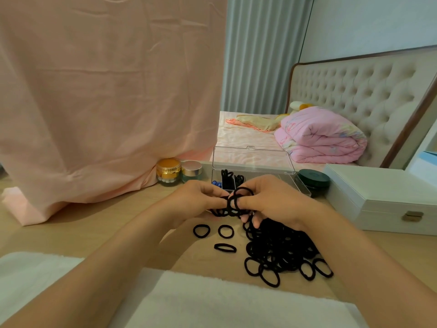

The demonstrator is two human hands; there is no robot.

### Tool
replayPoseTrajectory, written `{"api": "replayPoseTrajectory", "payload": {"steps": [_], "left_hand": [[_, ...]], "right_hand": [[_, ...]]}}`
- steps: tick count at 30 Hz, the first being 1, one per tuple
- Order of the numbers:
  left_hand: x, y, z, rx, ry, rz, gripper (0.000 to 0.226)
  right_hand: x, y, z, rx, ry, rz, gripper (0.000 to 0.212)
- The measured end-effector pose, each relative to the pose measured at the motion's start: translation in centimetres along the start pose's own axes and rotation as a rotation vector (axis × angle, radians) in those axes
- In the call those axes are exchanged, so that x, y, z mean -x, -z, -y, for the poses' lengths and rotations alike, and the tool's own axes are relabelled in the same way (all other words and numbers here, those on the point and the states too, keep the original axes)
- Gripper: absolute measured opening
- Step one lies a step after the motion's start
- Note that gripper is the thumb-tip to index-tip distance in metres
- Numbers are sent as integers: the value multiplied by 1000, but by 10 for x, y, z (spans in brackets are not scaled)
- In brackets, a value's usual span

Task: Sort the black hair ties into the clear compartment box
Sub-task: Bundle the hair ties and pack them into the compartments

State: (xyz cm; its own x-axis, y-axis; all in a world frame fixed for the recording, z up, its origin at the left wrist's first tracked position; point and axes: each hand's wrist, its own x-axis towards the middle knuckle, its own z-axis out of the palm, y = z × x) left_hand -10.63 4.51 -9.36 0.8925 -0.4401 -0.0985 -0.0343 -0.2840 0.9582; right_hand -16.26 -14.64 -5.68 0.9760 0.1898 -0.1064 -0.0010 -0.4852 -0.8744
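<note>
Matt black fabric hair ties; clear glossy plastic compartment box; smooth pale wood-grain tabletop; fluffy white towel.

The clear compartment box stands with its lid raised upright, and a few black hair ties are packed in its left compartments. In front of the box lies a heaped pile of ties. Three single loops lie flat off its left end, and a small bunch is lifted just before it.
</note>
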Motion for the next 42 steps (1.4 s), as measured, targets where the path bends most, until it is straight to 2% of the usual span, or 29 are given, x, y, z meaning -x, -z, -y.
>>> {"api": "replayPoseTrajectory", "payload": {"steps": [6, 10, 12, 15, 18, 24, 29, 34, 36, 39, 42], "left_hand": [[-3, 1, 0, 222, -19, 104, 28], [-1, 4, 0, 391, -26, 207, 28], [1, 6, -3, 353, -25, 221, 29], [3, 8, -6, 152, -13, 142, 31], [1, 10, -4, -9, -2, 42, 24], [2, 5, -12, 80, -101, -16, 19], [3, -17, -11, -38, -254, -70, 21], [3, -15, -9, -73, -289, -144, 27], [2, -14, -9, -129, -296, -186, 23], [3, -15, -12, -282, -315, -229, 22], [2, -7, -16, -249, -280, -174, 31]], "right_hand": [[-7, -11, -7, 74, 85, -210, 3], [-6, -9, -4, -94, 71, -196, 8], [-6, -5, -5, -119, 56, -214, 21], [-6, 1, -9, -92, 12, -192, 39], [-4, 5, -9, 14, -25, -132, 27], [-9, 2, -16, 52, -111, -193, 20], [-12, -8, -15, -279, -105, -60, 19], [-10, -1, -12, -652, -131, 124, 25], [-8, -2, -10, -694, -112, 157, 24], [-11, -7, -12, -598, -123, 25, 24], [-12, -8, -15, -605, -145, -16, 20]]}}
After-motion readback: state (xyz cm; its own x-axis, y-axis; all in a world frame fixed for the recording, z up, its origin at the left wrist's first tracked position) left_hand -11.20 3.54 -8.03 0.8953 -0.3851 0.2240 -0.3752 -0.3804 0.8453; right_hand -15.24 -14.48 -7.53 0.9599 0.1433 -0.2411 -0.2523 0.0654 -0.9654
